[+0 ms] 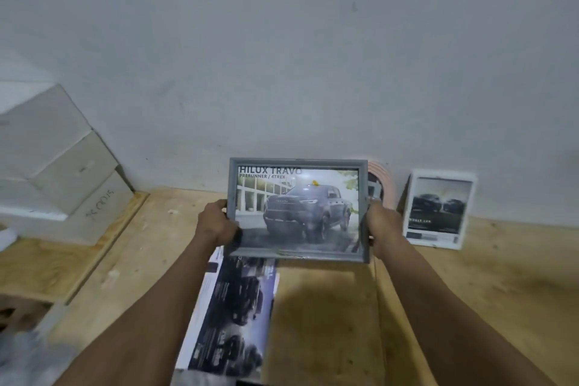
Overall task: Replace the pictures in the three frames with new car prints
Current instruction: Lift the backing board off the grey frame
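both hands — left (216, 224), right (380, 226) — grip the grey frame (297, 210) by its sides, truck print fitted; next, likely stand it against the wall — white frame (438, 208) already standing.

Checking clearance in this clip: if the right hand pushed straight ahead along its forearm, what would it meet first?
Probably the pink frame against the wall, partly hidden behind the grey frame that the right hand holds; depth is unclear.
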{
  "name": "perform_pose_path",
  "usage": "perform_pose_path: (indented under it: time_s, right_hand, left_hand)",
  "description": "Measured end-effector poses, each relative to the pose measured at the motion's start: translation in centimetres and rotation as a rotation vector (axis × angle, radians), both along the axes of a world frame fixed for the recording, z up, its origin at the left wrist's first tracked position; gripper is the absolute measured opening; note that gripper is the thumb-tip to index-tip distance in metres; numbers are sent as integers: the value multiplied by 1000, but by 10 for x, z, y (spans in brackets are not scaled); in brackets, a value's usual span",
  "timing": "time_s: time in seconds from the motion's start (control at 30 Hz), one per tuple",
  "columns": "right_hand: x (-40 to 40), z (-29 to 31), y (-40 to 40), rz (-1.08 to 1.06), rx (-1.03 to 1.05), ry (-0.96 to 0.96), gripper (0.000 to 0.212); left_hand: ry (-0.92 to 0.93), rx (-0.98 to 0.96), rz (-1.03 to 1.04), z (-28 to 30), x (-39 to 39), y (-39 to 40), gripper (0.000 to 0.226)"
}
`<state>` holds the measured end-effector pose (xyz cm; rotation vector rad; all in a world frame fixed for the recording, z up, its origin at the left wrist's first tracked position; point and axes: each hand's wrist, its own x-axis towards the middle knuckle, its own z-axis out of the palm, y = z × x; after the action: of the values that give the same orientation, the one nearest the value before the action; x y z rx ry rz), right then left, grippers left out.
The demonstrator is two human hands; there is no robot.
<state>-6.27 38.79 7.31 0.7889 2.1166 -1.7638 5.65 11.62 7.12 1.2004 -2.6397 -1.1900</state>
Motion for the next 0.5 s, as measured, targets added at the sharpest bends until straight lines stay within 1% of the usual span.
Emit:
perform_pose_path:
  time_s: [0.1, 0.13, 0.2, 0.23, 0.3, 0.33, 0.37, 0.4, 0.5]
  right_hand:
    - [12, 8, 62, -48, -86, -7, 38]
    - [18, 13, 80, -65, -102, -4, 37]
    - [24, 19, 113, -106, -134, 10, 37]
    - [27, 23, 126, -125, -154, 17, 36]
    - [31, 29, 145, -151, -185, 40, 36]
    - [33, 33, 152, -153, -193, 51, 38]
    - [35, 36, 156, -161, -201, 59, 43]
    - [36, 38, 159, -171, -208, 61, 47]
    - [43, 40, 161, -189, -239, 39, 52]
  left_hand:
    - [55, 121, 40, 6, 14, 65, 59]
    - [76, 176, 65, 8, 18, 84, 56]
    - [148, 290, 144, 13, 24, 115, 41]
    - [203, 364, 214, 14, 25, 124, 46]
    - [274, 530, 374, 13, 21, 135, 72]
    - [292, 592, 440, 19, 22, 143, 83]
    - [298, 645, 490, 25, 24, 148, 88]
    - [304, 698, 518, 35, 25, 155, 87]
    - [273, 836, 500, 49, 27, 161, 76]
